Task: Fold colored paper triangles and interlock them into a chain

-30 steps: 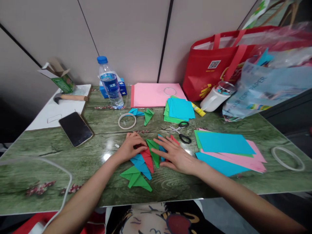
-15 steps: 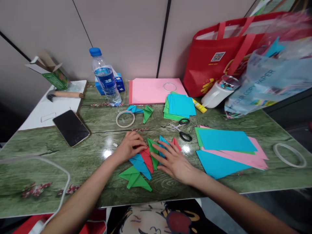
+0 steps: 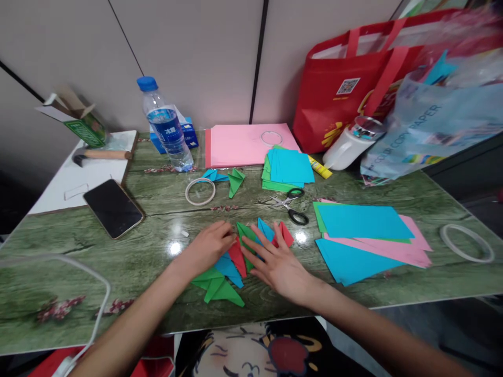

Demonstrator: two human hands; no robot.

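Folded paper pieces lie in a row on the table in front of me. My left hand [image 3: 212, 245] is closed, its fingers bent together at the upper end of a red folded paper piece [image 3: 238, 257]; its fingertips are partly hidden. Under that wrist lie a blue folded piece [image 3: 230, 270] and a green folded piece [image 3: 220, 290]. My right hand [image 3: 281, 269] rests flat with fingers spread across another green folded piece [image 3: 244, 230] and a blue one [image 3: 265, 228]. Beyond its fingertips a second red piece [image 3: 286, 234] shows.
Scissors [image 3: 293, 204] lie beyond my right hand, with colored paper sheets [image 3: 365, 222] to the right. Farther back are a tape roll [image 3: 200, 202], square paper stack [image 3: 293, 167], water bottle [image 3: 168, 131], mug [image 3: 349, 149] and red bag [image 3: 330, 99]. A phone [image 3: 113, 208] lies left.
My left hand has shifted slightly, its fingers more curled and covering more of the red piece's upper end. My right hand stays spread over the pieces. The view has tilted a little.
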